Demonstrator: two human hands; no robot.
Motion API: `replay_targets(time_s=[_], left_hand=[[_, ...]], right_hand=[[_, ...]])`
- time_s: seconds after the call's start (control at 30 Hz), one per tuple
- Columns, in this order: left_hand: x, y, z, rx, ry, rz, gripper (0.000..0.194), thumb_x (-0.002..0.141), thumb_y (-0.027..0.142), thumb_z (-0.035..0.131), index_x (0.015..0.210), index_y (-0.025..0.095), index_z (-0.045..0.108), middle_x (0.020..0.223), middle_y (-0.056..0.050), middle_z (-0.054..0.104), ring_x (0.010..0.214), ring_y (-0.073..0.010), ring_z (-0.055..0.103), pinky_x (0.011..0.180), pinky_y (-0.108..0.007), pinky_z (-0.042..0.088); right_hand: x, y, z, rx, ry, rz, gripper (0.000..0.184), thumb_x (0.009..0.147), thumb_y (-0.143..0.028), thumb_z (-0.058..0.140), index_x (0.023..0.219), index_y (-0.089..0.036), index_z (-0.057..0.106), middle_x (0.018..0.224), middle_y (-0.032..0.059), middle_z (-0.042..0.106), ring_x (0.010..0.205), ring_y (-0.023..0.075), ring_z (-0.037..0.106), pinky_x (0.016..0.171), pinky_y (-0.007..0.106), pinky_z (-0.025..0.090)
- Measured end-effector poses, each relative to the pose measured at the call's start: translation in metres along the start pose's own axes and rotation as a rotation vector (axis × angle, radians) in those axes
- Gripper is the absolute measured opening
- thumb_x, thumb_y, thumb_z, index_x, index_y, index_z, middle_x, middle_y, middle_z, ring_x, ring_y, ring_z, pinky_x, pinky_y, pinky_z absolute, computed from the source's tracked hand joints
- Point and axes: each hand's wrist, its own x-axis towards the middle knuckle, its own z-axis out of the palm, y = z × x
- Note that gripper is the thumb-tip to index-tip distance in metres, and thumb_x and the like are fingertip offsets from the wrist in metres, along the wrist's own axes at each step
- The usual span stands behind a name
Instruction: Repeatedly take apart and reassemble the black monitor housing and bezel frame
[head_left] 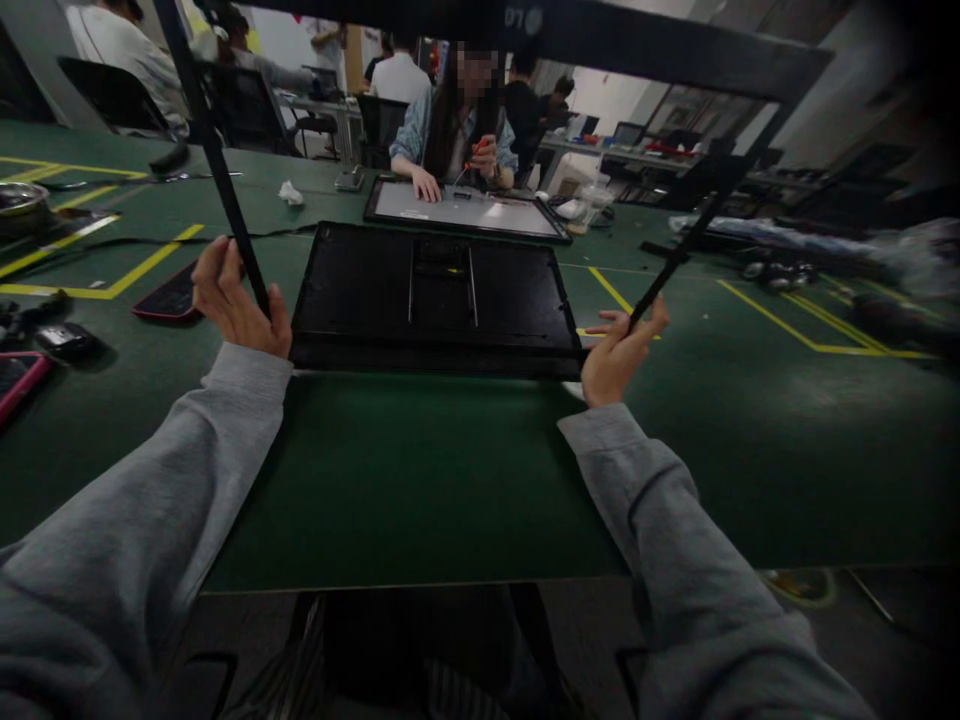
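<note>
The scene is filled mostly by a green table (450,480), on which yellow tape (157,262) is laid in angled lines. Above it a black frame (645,58) is held up, its long bar crossing the top of the view; on that bar a round emblem and two letters are printed upside down, apparently "LG", though blurred. Beneath the frame, a black panel (360,290) is laid flat on the table, two metal rails being seen at its middle. Beyond it, a grey screen panel (465,210) is steadied by the hand (427,185) of a person opposite. The frame's left bar is gripped by the left hand (244,305), its fingers curled and the bar caught by the thumb. The right bar is pinched at its lower end by the right hand (619,355), its fingers partly bent. Near the left hand a red-edged device (171,295) is seen, and farther left a dark mouse (70,342). An orange-handled screwdriver (475,152) is held by the person opposite.
</note>
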Motion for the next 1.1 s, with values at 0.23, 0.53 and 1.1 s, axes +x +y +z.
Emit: replay_targets(time_s=[0.23, 0.53, 1.1], left_hand=[[0.001, -0.006, 0.013, 0.146, -0.023, 0.019, 0.073, 0.098, 0.054, 0.035, 0.154, 0.008, 0.027, 0.162, -0.012, 0.026, 0.149, -0.0326, 0.022, 0.117, -0.054, 0.016], [0.002, -0.013, 0.03, 0.185, -0.258, -0.031, 0.067, 0.081, 0.029, 0.055, 0.147, 0.023, 0.045, 0.158, -0.011, 0.039, 0.149, -0.0371, 0.024, 0.116, -0.062, 0.013], [0.003, -0.02, 0.032, 0.198, -0.272, -0.057, 0.058, 0.083, 0.03, 0.053, 0.141, 0.021, 0.051, 0.151, -0.014, 0.049, 0.146, -0.0363, 0.03, 0.113, -0.065, 0.016]], right_hand=[[0.001, 0.014, 0.002, -0.026, 0.0, -0.048, 0.049, 0.104, -0.043, 0.023, 0.15, -0.026, 0.03, 0.108, 0.0086, 0.067, 0.089, 0.0203, 0.069, 0.084, 0.042, 0.057], [0.0, 0.04, 0.009, -0.213, -0.262, 0.062, 0.048, 0.099, -0.042, 0.034, 0.138, -0.019, 0.051, 0.126, 0.0162, 0.066, 0.117, 0.0317, 0.062, 0.102, 0.05, 0.046], [0.001, 0.046, 0.011, -0.232, -0.31, 0.1, 0.045, 0.093, -0.037, 0.04, 0.13, -0.019, 0.058, 0.119, 0.0152, 0.069, 0.111, 0.0316, 0.063, 0.099, 0.051, 0.047]])
